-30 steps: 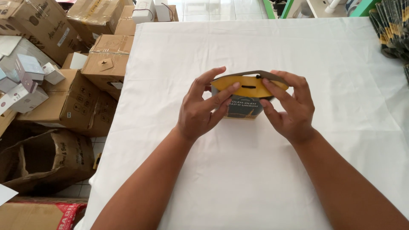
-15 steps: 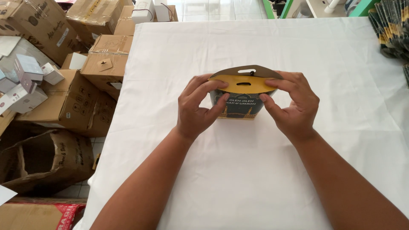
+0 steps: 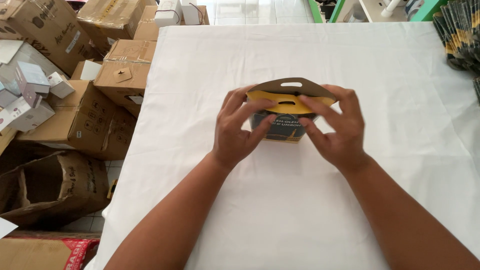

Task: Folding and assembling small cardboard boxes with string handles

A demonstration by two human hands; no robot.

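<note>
On the white tablecloth (image 3: 300, 210), left hand (image 3: 237, 132) and right hand (image 3: 335, 132) pinch a small box's (image 3: 285, 125) yellow flap (image 3: 287, 102) down, apparently bracing it upright.

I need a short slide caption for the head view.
Both hands, left hand and right hand, grip a small carton on a white table.

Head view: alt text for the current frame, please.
Both hands, left hand and right hand, grip a small dark-and-yellow cardboard carry box on a white tablecloth, fingers pressing its yellow slotted handle flap. Brown cardboard cartons crowd the floor at left.
</note>
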